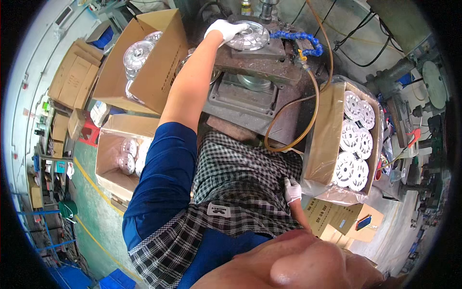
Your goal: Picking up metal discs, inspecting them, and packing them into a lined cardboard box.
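Observation:
My left hand (224, 30), in a white glove, reaches far forward and grips the near-left side of a shiny round metal casting with spokes (251, 37). The casting lies flat on the upper steel block of a machine fixture (260, 52). Below it, another round metal part (254, 83) is set in the lower die (240, 98). My right hand (292, 191), also gloved, rests low at my side against the checked apron (245, 168). Its fingers look loosely stretched, with nothing seen in them; they show only in part.
Left stand two cardboard boxes with metal castings, an upper box (156, 62) and a lower box (108, 159). A plastic-lined box (323, 139) holds stacked discs at right. A blue segmented coolant hose (308, 38) and a looping amber hose (315, 108) hang beside the fixture.

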`<control>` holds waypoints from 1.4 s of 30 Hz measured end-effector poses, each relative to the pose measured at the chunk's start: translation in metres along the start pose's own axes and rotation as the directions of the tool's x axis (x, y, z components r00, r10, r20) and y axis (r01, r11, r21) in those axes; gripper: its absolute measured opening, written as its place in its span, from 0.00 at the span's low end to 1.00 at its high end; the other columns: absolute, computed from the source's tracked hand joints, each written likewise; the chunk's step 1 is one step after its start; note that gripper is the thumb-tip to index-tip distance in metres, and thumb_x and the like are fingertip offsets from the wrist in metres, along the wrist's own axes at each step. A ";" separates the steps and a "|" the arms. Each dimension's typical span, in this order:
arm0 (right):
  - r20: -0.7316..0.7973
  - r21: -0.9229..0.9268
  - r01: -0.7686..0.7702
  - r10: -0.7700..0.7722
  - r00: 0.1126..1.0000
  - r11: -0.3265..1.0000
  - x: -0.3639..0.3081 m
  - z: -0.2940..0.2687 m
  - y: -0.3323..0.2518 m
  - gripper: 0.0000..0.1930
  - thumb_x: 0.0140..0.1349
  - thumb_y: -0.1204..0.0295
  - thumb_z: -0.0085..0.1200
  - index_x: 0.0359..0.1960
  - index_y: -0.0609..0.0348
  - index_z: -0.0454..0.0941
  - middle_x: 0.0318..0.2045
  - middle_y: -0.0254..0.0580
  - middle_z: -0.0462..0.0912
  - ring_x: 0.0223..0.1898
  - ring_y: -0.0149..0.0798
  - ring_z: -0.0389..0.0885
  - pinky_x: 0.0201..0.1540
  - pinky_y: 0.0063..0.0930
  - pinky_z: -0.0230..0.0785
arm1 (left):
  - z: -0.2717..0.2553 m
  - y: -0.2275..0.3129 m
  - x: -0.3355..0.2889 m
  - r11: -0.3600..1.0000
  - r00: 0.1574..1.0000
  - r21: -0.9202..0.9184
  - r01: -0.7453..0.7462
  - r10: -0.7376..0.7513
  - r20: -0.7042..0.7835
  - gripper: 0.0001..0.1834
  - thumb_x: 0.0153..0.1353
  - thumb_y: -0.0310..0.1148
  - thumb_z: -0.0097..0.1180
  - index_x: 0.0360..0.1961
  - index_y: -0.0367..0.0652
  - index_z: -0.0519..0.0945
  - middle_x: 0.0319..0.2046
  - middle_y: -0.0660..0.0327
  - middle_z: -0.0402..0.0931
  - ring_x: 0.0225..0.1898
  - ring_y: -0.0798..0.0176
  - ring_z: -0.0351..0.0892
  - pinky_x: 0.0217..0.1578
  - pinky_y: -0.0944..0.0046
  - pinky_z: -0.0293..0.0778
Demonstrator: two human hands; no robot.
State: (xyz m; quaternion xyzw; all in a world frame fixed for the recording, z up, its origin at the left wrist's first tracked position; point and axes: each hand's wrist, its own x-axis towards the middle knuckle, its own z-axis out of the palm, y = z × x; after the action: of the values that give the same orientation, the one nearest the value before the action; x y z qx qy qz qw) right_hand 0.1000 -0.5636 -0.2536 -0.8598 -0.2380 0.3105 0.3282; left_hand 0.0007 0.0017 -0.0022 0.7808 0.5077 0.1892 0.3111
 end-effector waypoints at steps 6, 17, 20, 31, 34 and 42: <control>-0.001 -0.005 -0.001 0.001 1.000 1.000 0.003 0.001 0.006 0.19 0.62 0.58 0.52 0.34 0.65 0.81 0.30 0.53 0.83 0.32 0.40 0.81 0.41 0.29 0.69 | -0.003 0.005 -0.004 1.000 1.000 0.027 0.011 -0.011 0.014 0.41 0.45 0.61 0.61 0.42 0.26 0.79 0.39 0.47 0.79 0.39 0.58 0.78 0.42 0.63 0.71; -0.034 0.008 0.007 -0.006 0.999 1.000 0.001 0.002 0.001 0.18 0.62 0.58 0.52 0.32 0.65 0.81 0.29 0.52 0.83 0.31 0.42 0.81 0.39 0.31 0.69 | -0.003 0.003 -0.005 1.000 1.000 0.007 0.024 -0.024 0.007 0.43 0.44 0.64 0.58 0.42 0.28 0.79 0.41 0.45 0.79 0.43 0.53 0.80 0.44 0.61 0.72; -0.030 0.036 -0.012 0.013 0.999 0.999 0.000 0.001 -0.004 0.18 0.62 0.58 0.52 0.32 0.65 0.81 0.28 0.52 0.83 0.31 0.42 0.81 0.39 0.31 0.69 | -0.002 -0.002 0.003 0.999 0.999 0.049 0.012 -0.014 0.033 0.43 0.44 0.65 0.57 0.42 0.29 0.79 0.42 0.45 0.79 0.45 0.51 0.80 0.46 0.61 0.71; -0.003 0.101 -0.056 0.057 0.998 0.993 0.008 0.005 0.021 0.20 0.61 0.57 0.53 0.39 0.67 0.80 0.36 0.54 0.83 0.40 0.44 0.82 0.46 0.30 0.69 | -0.003 0.000 -0.011 0.994 0.975 0.065 -0.090 0.101 -0.198 0.31 0.62 0.53 0.42 0.46 0.33 0.77 0.48 0.45 0.75 0.52 0.47 0.73 0.52 0.59 0.66; -0.012 0.059 -0.092 0.093 0.996 0.994 0.007 0.004 0.017 0.20 0.61 0.59 0.54 0.40 0.68 0.80 0.40 0.54 0.82 0.45 0.44 0.80 0.51 0.29 0.67 | 0.008 -0.004 -0.004 0.984 0.958 0.134 -0.121 0.151 -0.245 0.25 0.63 0.47 0.42 0.44 0.34 0.78 0.45 0.45 0.76 0.48 0.47 0.75 0.50 0.59 0.67; -0.068 0.129 -0.024 0.033 0.997 0.991 0.000 0.002 0.008 0.19 0.61 0.60 0.55 0.40 0.68 0.80 0.42 0.54 0.81 0.46 0.41 0.80 0.52 0.27 0.66 | 0.019 -0.018 0.000 0.992 0.944 -0.097 -0.086 0.049 -0.327 0.22 0.60 0.45 0.44 0.42 0.37 0.80 0.43 0.46 0.77 0.48 0.46 0.75 0.49 0.56 0.70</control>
State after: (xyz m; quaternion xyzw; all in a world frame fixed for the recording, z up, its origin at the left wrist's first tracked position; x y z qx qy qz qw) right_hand 0.1001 -0.5677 -0.2602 -0.8507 -0.1935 0.2993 0.3863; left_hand 0.0008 0.0016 -0.0284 0.7377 0.5136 0.3533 0.2593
